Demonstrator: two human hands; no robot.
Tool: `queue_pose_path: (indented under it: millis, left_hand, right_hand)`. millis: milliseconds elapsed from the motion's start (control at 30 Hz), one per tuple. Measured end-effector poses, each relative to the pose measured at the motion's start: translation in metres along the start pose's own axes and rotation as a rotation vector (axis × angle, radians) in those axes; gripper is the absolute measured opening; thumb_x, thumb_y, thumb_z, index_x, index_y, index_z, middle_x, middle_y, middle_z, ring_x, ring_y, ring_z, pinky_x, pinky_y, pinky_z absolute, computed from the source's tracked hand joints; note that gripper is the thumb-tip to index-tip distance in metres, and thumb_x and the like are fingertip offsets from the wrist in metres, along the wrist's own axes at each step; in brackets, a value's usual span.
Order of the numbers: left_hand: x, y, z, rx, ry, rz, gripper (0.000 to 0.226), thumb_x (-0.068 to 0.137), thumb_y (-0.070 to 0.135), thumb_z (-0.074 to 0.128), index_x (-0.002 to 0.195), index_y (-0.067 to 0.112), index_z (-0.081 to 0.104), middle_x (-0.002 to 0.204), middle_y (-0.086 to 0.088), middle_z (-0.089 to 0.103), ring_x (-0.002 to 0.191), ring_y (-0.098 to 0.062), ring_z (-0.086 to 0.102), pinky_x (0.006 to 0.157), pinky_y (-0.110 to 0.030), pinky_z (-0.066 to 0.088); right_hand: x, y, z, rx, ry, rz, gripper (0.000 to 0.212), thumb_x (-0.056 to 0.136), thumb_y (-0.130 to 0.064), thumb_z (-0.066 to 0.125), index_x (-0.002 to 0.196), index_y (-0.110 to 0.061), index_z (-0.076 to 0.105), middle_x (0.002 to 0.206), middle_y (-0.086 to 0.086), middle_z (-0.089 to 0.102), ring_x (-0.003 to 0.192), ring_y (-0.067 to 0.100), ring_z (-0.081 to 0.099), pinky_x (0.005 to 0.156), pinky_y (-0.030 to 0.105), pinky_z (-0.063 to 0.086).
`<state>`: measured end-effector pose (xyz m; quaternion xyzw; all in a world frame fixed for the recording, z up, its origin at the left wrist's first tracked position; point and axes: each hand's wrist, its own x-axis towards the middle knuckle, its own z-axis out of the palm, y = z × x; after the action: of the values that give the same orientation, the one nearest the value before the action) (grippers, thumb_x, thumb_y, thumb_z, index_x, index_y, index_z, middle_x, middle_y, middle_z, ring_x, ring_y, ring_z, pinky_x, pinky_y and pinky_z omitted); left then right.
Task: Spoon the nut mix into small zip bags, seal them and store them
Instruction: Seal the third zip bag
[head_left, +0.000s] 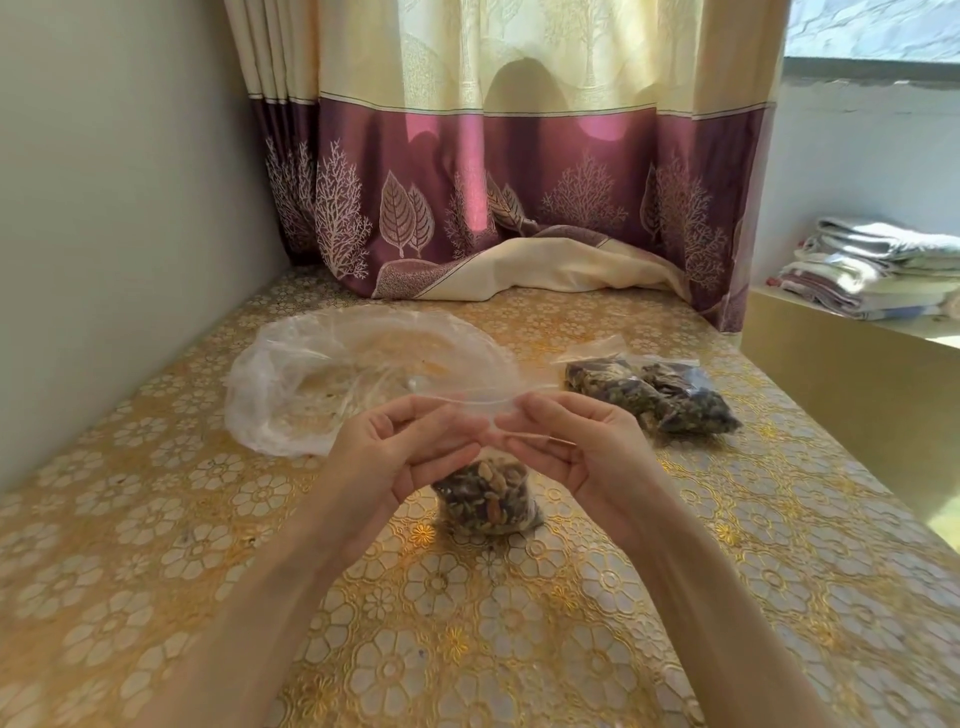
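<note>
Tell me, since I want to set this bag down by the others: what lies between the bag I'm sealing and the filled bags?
Only bare flowered tablecloth lies between the held zip bag and the filled bags, apart from your right hand above; the head view shows it.

clear glossy plastic zip bag (485, 499), embossed tablecloth (467, 623)

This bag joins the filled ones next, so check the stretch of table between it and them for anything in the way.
Nothing visible blocks it. Both the left hand and right hand pinch the zip bag at its top; bare table lies between it and the filled bags. The large empty bag lies on the opposite side.
</note>
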<state>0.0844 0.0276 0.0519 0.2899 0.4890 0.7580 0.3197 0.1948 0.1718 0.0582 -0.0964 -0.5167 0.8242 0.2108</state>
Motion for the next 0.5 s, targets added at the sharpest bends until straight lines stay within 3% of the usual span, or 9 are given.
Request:
queue_pose_path:
  millis: [133, 367, 500]
  left_hand:
    - [-0.0016, 0.0009, 0.0057, 0.030, 0.096, 0.040, 0.024, 0.080, 0.023, 0.058, 0.087, 0.007, 0.074, 0.088, -0.021, 0.072, 0.083, -0.027, 0.071, 0.065, -0.024, 0.057]
    - [-0.0041, 0.0017, 0.0103, 0.038, 0.141, 0.132, 0.025, 0.080, 0.027, 0.056, 0.092, 0.011, 0.070, 0.083, -0.021, 0.072, 0.080, -0.029, 0.071, 0.064, -0.024, 0.057]
    - [-0.0045, 0.0009, 0.0113, 0.049, 0.155, 0.161, 0.025, 0.079, 0.028, 0.058, 0.091, 0.011, 0.071, 0.084, -0.021, 0.072, 0.081, -0.030, 0.071, 0.064, -0.026, 0.058]
  right_hand:
    - [-0.0011, -0.0008, 0.0016, -0.002, 0.013, 0.006, 0.022, 0.072, -0.025, 0.068, 0.080, -0.007, 0.077, 0.083, 0.018, 0.073, 0.073, 0.024, 0.073, 0.060, 0.022, 0.057]
    - [-0.0014, -0.0023, 0.0011, 0.050, 0.008, -0.025, 0.020, 0.076, -0.021, 0.065, 0.080, -0.005, 0.077, 0.083, 0.018, 0.073, 0.076, 0.026, 0.072, 0.065, 0.025, 0.058]
    - [-0.0017, -0.0033, 0.0024, 0.015, 0.066, -0.084, 0.017, 0.071, -0.019, 0.067, 0.076, -0.005, 0.076, 0.077, 0.015, 0.073, 0.070, 0.020, 0.072, 0.062, 0.023, 0.058]
